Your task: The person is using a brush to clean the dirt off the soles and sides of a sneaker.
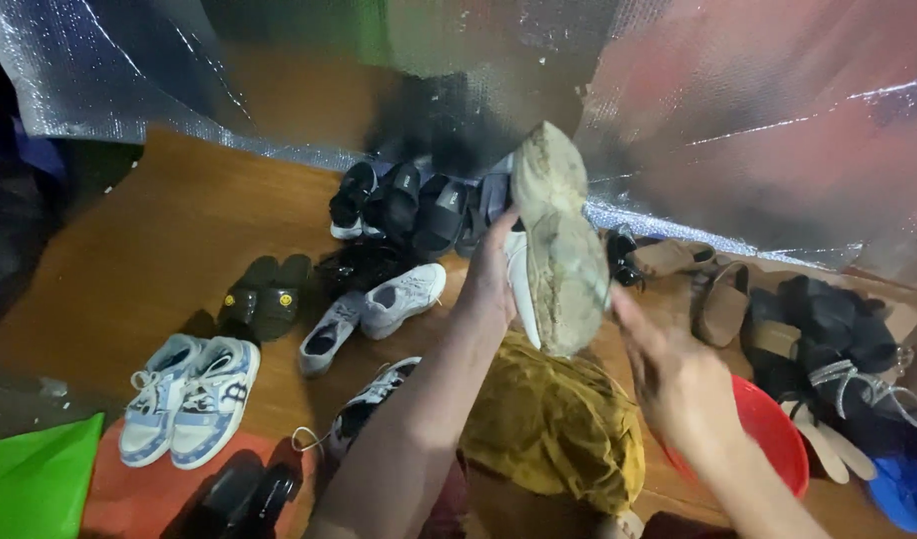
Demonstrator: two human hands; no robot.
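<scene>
My left hand (pixel 490 271) grips a white sneaker (pixel 558 240) by its side and holds it up with the dirty, worn sole facing me, toe pointing away. My right hand (pixel 668 374) is just below and to the right of the shoe's heel, fingers apart and blurred, holding nothing that I can see. A mustard-yellow cloth (pixel 553 424) lies bunched under both hands, close to my body.
Many shoes lie on the wooden floor (pixel 169 240): light blue sneakers (pixel 191 397), dark slides (pixel 267 296), grey sneakers (pixel 374 311), black sandals (pixel 409 205), brown and black footwear (pixel 818 329) at right. A red basin (pixel 773 429) sits at right. Silver foil sheeting (pixel 738 120) lines the back.
</scene>
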